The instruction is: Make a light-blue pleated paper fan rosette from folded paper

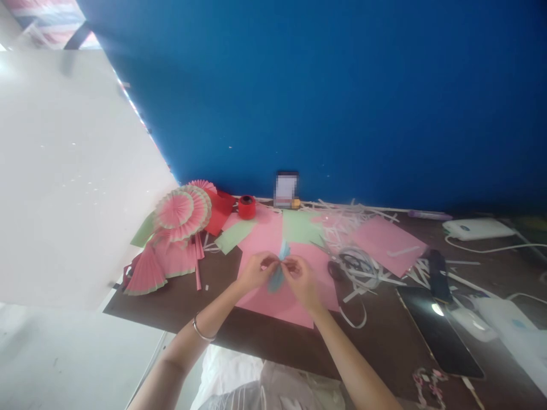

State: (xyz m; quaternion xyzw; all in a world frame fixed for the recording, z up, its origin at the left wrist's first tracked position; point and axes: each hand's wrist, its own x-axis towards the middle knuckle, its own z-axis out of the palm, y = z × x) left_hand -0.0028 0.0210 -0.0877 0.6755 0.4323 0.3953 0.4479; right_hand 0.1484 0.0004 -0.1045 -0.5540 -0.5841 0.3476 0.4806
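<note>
Closest in are two bare forearms, with one thin bangle point(200, 331) on the left wrist. The left hand point(255, 271) and right hand point(301, 277) meet over the middle of the brown table point(205, 285), both pinched onto one small light-blue paper piece point(276, 280), fingertips almost touching. It's narrow and looks folded, poking up above the fingers and hanging below them. Right under it is a big pink sheet point(277, 307), and further back there are two pale green sheets point(234, 234) and one red tape roll point(247, 206). Pink pleated fans point(179, 212) are piled on the left, maybe four, too blurry to be sure. On the right there's a tangle of white paper strips point(356, 225) and one dark phone point(440, 333).
</note>
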